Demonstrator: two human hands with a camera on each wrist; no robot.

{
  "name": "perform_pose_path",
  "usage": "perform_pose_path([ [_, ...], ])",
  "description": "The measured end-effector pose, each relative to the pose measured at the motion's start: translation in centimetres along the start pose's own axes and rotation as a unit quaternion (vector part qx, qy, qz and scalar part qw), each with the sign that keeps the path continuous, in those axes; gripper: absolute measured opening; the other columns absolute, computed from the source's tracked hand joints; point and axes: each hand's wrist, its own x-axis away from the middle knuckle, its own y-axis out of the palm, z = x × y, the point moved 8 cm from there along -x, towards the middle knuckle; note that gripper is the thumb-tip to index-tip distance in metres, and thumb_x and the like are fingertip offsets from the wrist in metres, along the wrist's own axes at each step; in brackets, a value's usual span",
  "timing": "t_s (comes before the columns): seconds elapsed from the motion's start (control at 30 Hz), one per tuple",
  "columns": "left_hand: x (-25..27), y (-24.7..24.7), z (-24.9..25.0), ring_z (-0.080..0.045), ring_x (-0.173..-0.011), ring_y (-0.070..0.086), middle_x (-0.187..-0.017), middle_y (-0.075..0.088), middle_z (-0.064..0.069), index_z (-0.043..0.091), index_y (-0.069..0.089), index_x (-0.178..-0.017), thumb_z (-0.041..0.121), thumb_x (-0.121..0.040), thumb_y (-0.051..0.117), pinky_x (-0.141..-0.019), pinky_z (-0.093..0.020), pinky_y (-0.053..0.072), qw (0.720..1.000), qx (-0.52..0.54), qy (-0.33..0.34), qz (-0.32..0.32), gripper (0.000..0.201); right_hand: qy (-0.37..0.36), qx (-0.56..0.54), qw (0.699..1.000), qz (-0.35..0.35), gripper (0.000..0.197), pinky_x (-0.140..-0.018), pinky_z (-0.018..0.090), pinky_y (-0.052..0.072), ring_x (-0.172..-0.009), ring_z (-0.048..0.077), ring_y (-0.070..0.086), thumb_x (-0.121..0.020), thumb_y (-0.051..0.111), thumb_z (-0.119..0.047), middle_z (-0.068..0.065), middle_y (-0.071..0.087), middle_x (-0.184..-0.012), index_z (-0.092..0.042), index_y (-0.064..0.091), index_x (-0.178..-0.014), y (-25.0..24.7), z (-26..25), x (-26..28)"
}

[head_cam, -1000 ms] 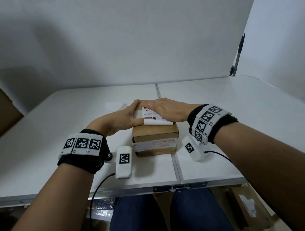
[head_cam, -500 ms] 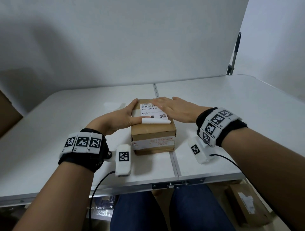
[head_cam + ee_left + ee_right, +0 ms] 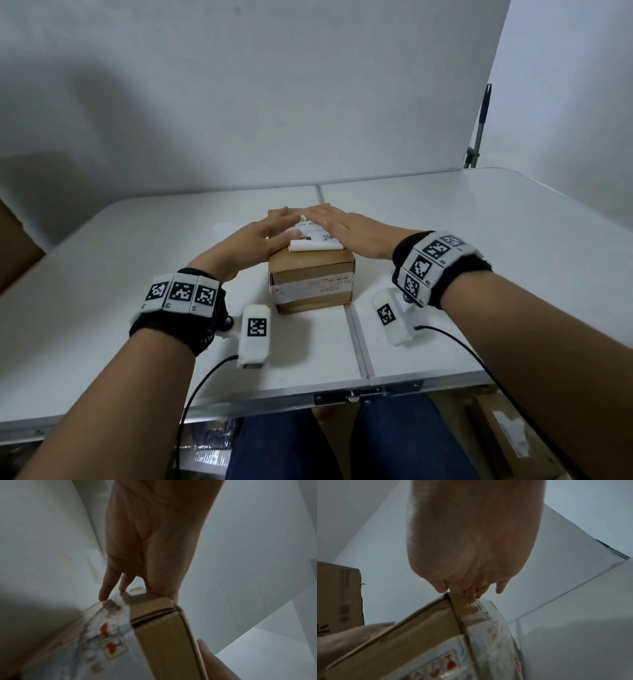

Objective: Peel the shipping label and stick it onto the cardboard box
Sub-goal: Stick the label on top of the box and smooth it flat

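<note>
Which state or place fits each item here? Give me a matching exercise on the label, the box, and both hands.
Column one:
1. shipping label
2. cardboard box
3. left hand
4. right hand

Column two:
A. stands on the white table
B. flat on the label's right part
C. near edge curled up
D. thumb on the label's left edge

Pairs: 1-C, 2-A, 3-D, 4-B

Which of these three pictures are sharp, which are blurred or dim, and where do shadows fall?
Head view: evenly lit and sharp, the cardboard box casting a soft shadow on the table. Left wrist view: dim, the box's printed tape blurred. Right wrist view: dim, the right hand backlit, near box edges soft.
</note>
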Motion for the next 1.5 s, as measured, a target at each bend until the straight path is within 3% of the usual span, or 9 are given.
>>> perform_pose_path([
  [0.13, 0.0, 0.3, -0.4, 0.006, -0.134, 0.025, -0.156, 0.022, 0.023, 0.038, 0.047, -0.141, 0.042, -0.098, 0.045, -0.100, -0.024, 0.039, 1.000, 0.025, 0.011, 0.013, 0.043, 0.037, -0.014, 0.999, -0.011, 0.051, -0.121, 0.036, 0.002, -0.150, 0.010, 0.004, -0.102, 0.008, -0.043, -0.008, 0.006, -0.163, -0.037, 0.016, -0.152, 0.6, 0.7, 0.5],
  [0.3, -0.4, 0.0, -0.8, -0.005, -0.140, 0.031, -0.153, 0.029, 0.023, 0.041, 0.047, -0.139, 0.043, -0.099, 0.041, -0.114, -0.040, 0.033, 0.999, -0.009, 0.023, 0.028, 0.041, 0.052, -0.049, 0.997, 0.010, 0.054, -0.122, 0.039, 0.006, -0.149, 0.018, 0.016, -0.098, 0.010, -0.056, -0.007, 0.009, -0.162, -0.044, 0.023, -0.149, 0.7, 1.2, 1.2],
  [0.57, -0.3, 0.1, -0.5, -0.005, -0.138, 0.032, -0.154, 0.031, 0.019, 0.037, 0.048, -0.140, 0.040, -0.100, 0.040, -0.114, -0.042, 0.032, 0.999, -0.014, 0.030, 0.043, 0.041, -0.025, 0.052, 0.998, 0.017, 0.051, -0.122, 0.040, 0.006, -0.150, 0.010, 0.006, -0.104, 0.007, -0.031, -0.007, 0.014, -0.162, -0.027, 0.023, -0.152, 1.4, -1.0, 3.7],
  [0.87, 0.2, 0.5, 0.3, -0.010, -0.136, 0.038, -0.152, 0.036, 0.014, 0.026, 0.051, -0.140, 0.026, -0.102, 0.040, -0.113, -0.040, 0.034, 0.997, 0.025, 0.018, 0.073, 0.039, 0.022, 0.155, 0.988, -0.004, 0.059, -0.122, 0.040, 0.006, -0.151, 0.014, -0.002, -0.102, 0.018, -0.042, 0.002, 0.001, -0.163, -0.017, 0.007, -0.155, 2.7, -2.3, 5.1],
  [1.07, 0.7, 0.7, 0.8, -0.009, -0.134, 0.038, -0.153, 0.035, 0.012, 0.022, 0.050, -0.141, 0.024, -0.102, 0.040, -0.112, -0.038, 0.035, 0.997, 0.033, 0.010, 0.074, 0.040, 0.036, 0.207, 0.978, -0.017, 0.071, -0.123, 0.039, 0.005, -0.151, 0.018, -0.005, -0.097, 0.039, -0.019, 0.005, -0.008, -0.163, -0.014, -0.003, -0.154, 3.1, -2.8, 6.1],
  [1.13, 0.9, 0.7, 0.9, -0.005, -0.127, 0.039, -0.152, 0.034, 0.012, 0.021, 0.049, -0.142, 0.023, -0.103, 0.039, -0.108, -0.031, 0.039, 0.996, 0.041, 0.011, 0.073, 0.040, 0.032, 0.208, 0.978, -0.009, 0.074, -0.122, 0.039, 0.006, -0.151, 0.018, -0.006, -0.095, 0.041, -0.013, 0.005, -0.008, -0.163, -0.013, -0.003, -0.154, 3.1, -2.9, 6.5],
  [1.23, 1.1, 0.9, 1.0, -0.004, -0.120, 0.041, -0.151, 0.034, 0.014, 0.022, 0.047, -0.143, 0.024, -0.103, 0.038, -0.079, -0.016, 0.047, 0.996, 0.055, 0.004, 0.063, 0.041, 0.033, 0.210, 0.977, -0.002, 0.076, -0.122, 0.039, 0.005, -0.150, 0.017, -0.008, -0.093, 0.041, -0.008, 0.005, -0.010, -0.163, -0.014, -0.004, -0.154, 3.2, -2.9, 7.3],
  [1.3, 1.2, 1.0, 0.9, -0.004, -0.117, 0.043, -0.152, 0.031, 0.016, 0.025, 0.047, -0.143, 0.025, -0.103, 0.038, -0.065, -0.015, 0.046, 0.996, 0.068, -0.007, 0.058, 0.040, 0.036, 0.216, 0.976, 0.002, 0.075, -0.122, 0.039, 0.005, -0.150, 0.015, -0.008, -0.094, 0.040, -0.006, 0.003, -0.010, -0.163, -0.015, -0.005, -0.154, 3.1, -2.7, 7.9],
  [1.5, 1.3, 1.0, 0.7, -0.001, -0.115, 0.039, -0.155, 0.024, 0.020, 0.032, 0.047, -0.142, 0.030, -0.102, 0.038, -0.065, -0.021, 0.046, 0.995, 0.071, -0.020, 0.066, 0.040, 0.029, 0.232, 0.972, 0.001, 0.066, -0.121, 0.037, 0.005, -0.151, 0.013, -0.001, -0.097, 0.037, -0.011, 0.001, 0.000, -0.163, -0.017, 0.005, -0.154, 2.2, -3.5, 9.5],
])
